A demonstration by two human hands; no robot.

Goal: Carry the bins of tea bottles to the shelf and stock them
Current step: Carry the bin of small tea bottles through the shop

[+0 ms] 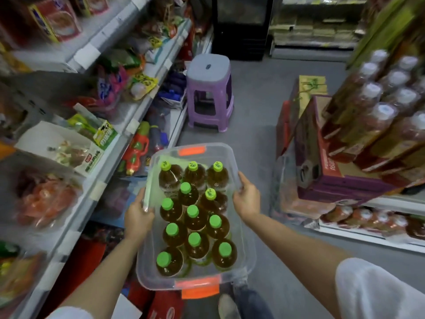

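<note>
Clear plastic bin (241, 229) with orange end latches, carried above the aisle floor (257, 107), holds upright green-capped tea bottles (192, 217). The left hand (138, 217) grips its left rim, the right hand (247, 199) its right rim. A purple stool (209, 93) stands ahead; shelves (96, 187) flank the aisle.

Head view, steeply downward, somewhat blurred.
</note>
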